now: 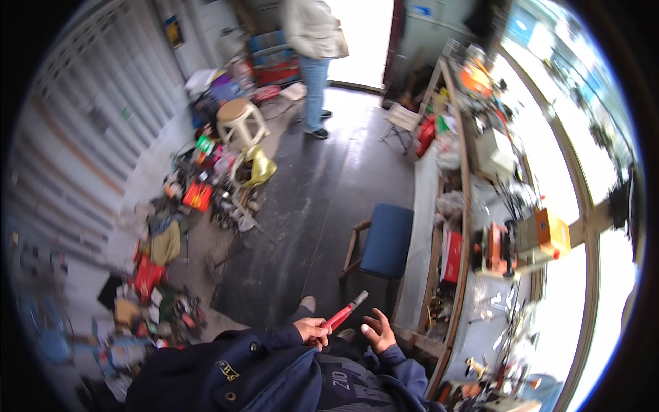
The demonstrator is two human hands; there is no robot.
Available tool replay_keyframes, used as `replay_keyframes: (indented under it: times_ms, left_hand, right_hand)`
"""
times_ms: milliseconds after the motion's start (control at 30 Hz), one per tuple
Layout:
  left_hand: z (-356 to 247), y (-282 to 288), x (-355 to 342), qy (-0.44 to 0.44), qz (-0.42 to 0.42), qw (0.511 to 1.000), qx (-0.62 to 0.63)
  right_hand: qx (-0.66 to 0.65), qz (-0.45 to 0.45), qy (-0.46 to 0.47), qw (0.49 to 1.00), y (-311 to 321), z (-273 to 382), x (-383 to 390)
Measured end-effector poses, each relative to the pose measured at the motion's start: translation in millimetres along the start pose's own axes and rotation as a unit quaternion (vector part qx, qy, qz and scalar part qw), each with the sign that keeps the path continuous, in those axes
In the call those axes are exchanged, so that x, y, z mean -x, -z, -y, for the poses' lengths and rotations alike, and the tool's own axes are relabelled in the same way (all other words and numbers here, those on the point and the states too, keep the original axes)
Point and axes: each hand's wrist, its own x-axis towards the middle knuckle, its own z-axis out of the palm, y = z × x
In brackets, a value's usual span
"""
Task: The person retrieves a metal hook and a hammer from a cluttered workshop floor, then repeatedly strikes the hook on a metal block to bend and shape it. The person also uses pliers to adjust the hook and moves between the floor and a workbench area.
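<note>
In my left hand [314, 332] is a slim red tool [339, 318] with a grey metal end, held closed by its near end. Its exact kind is too blurred to tell. The metal end points up and to the right, ahead of my body. My right hand [379, 332] is open, its thumb and fingers apart and nothing in it. It hovers to the right of the tool, not touching it. Beyond both hands stands a low wooden chair with a blue padded seat [387, 240].
A long cluttered workbench [461, 302] runs along the right beneath windows, with an orange-and-white box [546, 233] on it. Heaped goods and a round-topped stool [237, 113] line the left wall. A person [314, 69] stands near the bright doorway. Dark matting [302, 213] covers the floor.
</note>
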Motion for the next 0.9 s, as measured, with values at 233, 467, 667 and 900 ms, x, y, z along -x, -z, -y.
replay_keyframes:
  times_ms: [233,467,667,900]
  left_hand:
    - [35,-12,51,-0.199,-0.007,0.980,-0.009]
    - [92,27,121,-0.258,-0.143,0.953,-0.069]
    - [122,58,176,-0.216,-0.335,0.879,-0.261]
    - [152,77,224,-0.192,-0.470,0.815,-0.279]
  right_hand:
    - [-0.050,0.213,0.020,0.976,-79,17,-42]
    - [0.037,0.255,-0.078,0.963,-178,-6,-58]
    - [0.100,0.260,-0.112,0.954,-254,-15,-43]
    - [0.151,0.326,-0.101,0.928,-325,-26,-24]
